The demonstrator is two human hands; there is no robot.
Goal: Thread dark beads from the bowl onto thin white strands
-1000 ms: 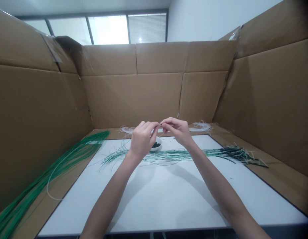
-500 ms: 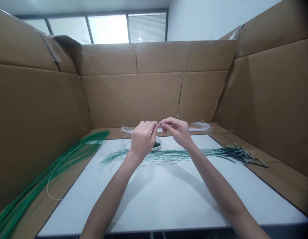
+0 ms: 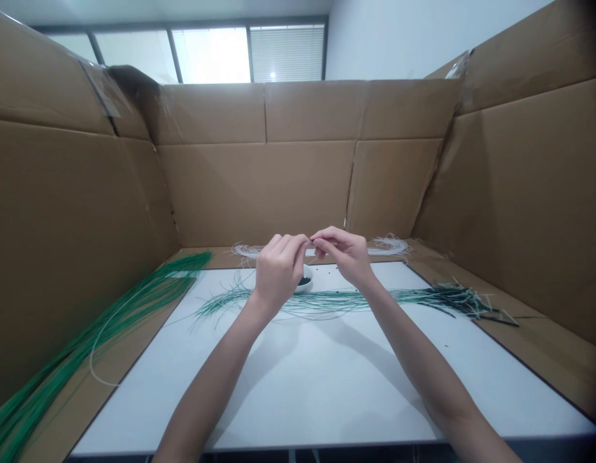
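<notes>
Above the white board, my left hand (image 3: pixel 279 270) and my right hand (image 3: pixel 344 255) meet fingertip to fingertip, both closed in a pinch. A tiny dark piece (image 3: pixel 311 240) shows at the tips of my right thumb and forefinger. What my left fingers pinch is too small to make out. Partly hidden behind my left hand stands a white bowl (image 3: pixel 306 289) holding small dark pieces. Thin green strands (image 3: pixel 326 299) lie crosswise under both hands, ending at the right in a cluster of dark tips (image 3: pixel 456 299).
Long green strands (image 3: pixel 99 328) are heaped along the left, with one white loop among them. White coiled strands (image 3: pixel 391 245) lie behind the white board (image 3: pixel 326 386). Cardboard walls (image 3: pixel 254 186) enclose the left, back and right. A few dark specks dot the board.
Both hands have shifted very slightly to the right, and their fingertips still meet in a pinch. The bowl and strands stay where they were.
</notes>
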